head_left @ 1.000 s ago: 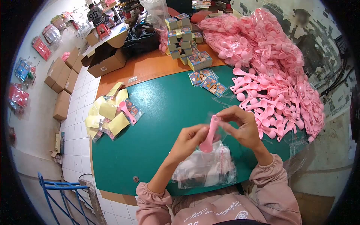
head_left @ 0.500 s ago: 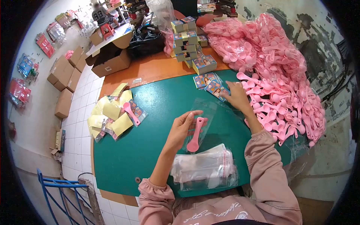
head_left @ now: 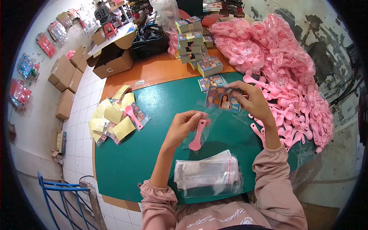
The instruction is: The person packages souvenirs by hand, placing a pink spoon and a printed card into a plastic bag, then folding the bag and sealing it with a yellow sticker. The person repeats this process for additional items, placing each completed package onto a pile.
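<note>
My left hand (head_left: 191, 123) is closed on a clear plastic bag (head_left: 209, 123) with a pink spoon (head_left: 197, 136) in it, bowl end down. Up and to the right, my right hand (head_left: 253, 100) pinches a printed card (head_left: 223, 99) with a woman's picture, held just over the bag's upper end. Behind that card, another printed card (head_left: 207, 83) lies on the green table mat (head_left: 161, 103). A stack of clear bags (head_left: 207, 172) lies below my hands, near the table's front edge.
Loose pink spoons (head_left: 281, 111) heap up on the right, below filled plastic sacks (head_left: 264, 46). Bundled card stacks (head_left: 190, 42) stand at the back. Packed bags with yellow-backed cards (head_left: 114, 114) lie left. An open carton (head_left: 113, 63) and a seated person (head_left: 103, 15) are farther off.
My right hand has picked up the printed card from the mat and brought it left and nearer, to the bag's upper end. My left hand has shifted slightly with the bag and spoon.
</note>
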Motion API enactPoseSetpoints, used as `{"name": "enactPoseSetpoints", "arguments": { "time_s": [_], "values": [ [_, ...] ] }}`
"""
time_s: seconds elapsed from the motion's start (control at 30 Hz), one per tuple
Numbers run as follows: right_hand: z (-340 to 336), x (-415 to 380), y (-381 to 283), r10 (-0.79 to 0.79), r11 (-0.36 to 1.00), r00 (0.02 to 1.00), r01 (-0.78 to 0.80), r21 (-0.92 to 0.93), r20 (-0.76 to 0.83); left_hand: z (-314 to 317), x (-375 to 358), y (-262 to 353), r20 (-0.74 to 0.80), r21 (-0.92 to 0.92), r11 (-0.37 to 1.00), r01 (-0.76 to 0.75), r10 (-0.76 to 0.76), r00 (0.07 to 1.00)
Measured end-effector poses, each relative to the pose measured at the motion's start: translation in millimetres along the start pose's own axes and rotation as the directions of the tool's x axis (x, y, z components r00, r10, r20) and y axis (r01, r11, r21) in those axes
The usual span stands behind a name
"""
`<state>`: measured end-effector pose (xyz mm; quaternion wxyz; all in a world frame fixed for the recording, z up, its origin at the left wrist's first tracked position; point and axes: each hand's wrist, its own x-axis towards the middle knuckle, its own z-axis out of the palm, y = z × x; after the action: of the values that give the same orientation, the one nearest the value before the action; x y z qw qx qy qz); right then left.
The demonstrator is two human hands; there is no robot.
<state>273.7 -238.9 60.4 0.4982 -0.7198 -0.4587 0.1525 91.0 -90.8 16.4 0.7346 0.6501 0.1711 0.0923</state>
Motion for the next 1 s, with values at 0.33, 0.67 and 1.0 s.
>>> {"name": "enactPoseSetpoints", "arguments": {
  "time_s": [0.33, 0.67, 1.0],
  "values": [
    [4.6, -15.3, -29.0, -0.257, 0.892, 0.91, 0.353, -0.284, 0.325, 0.3, 1.9, -14.8, -0.015, 0.194, 0.978, -0.082, 0.086, 0.996],
    [8.1, -25.2, -42.7, -0.23, 0.885, 0.918, 0.336, -0.322, 0.324, 14.4, -7.6, 8.8, 0.053, 0.423, 0.889, -0.173, 0.167, 0.985],
    [-62.3, 4.7, 15.3, -0.248, 0.895, 0.89, 0.06, 0.443, 0.382, -0.5, -2.9, -4.2, 0.065, 0.324, 0.936, -0.139, 0.125, 0.99]
  ]
}}
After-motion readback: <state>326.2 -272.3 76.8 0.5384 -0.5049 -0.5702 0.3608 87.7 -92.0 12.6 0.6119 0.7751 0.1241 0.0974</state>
